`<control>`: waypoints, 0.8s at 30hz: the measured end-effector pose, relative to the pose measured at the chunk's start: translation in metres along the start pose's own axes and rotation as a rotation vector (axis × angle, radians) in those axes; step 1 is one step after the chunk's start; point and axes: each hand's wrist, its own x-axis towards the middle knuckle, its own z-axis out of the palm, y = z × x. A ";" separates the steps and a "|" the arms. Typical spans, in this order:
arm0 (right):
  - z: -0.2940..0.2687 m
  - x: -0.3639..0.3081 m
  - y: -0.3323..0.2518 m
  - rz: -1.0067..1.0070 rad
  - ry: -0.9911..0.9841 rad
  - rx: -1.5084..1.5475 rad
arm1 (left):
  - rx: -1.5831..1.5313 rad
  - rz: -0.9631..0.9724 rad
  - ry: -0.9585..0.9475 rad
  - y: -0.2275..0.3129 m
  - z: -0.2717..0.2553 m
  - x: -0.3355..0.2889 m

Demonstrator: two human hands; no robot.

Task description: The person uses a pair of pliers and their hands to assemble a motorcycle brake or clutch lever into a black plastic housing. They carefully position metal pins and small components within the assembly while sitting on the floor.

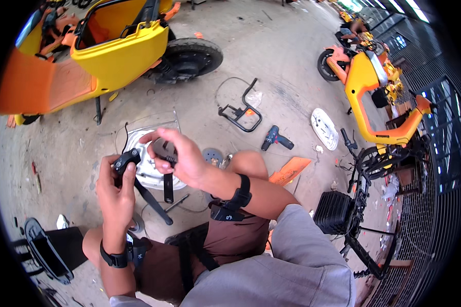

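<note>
My left hand (116,192) is closed on a black brake lever (151,202). Its clamp end (127,161) sits between thumb and fingers, and its long curved arm slants down to the right. My right hand (182,159) is raised just beside it, thumb and fingers pinched round a small dark ribbed piece (165,159). A flat black bar (168,188) hangs below those fingers; whether it joins that piece I cannot tell. Beneath both hands a white plastic panel (144,173) lies on the floor, partly hidden by them.
A cordless drill (276,139), a bent black tube frame (248,120) and another white panel (323,129) lie ahead. Yellow-orange scooters stand far left (123,56) and right (361,92). A stripped black frame (361,204) is at right, an orange panel (290,170) near my knee.
</note>
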 end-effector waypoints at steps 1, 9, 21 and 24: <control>0.000 0.000 -0.004 -0.015 -0.018 0.035 | 0.088 -0.022 0.028 0.006 0.000 0.003; 0.009 0.000 -0.003 -0.086 0.014 0.040 | 0.152 0.019 -0.034 0.008 -0.011 0.008; 0.002 -0.003 -0.001 -0.387 0.021 -0.789 | 0.083 0.024 -0.049 0.015 0.011 0.007; 0.005 -0.005 -0.003 -0.404 -0.023 -0.821 | 0.084 0.009 -0.053 0.015 0.009 0.007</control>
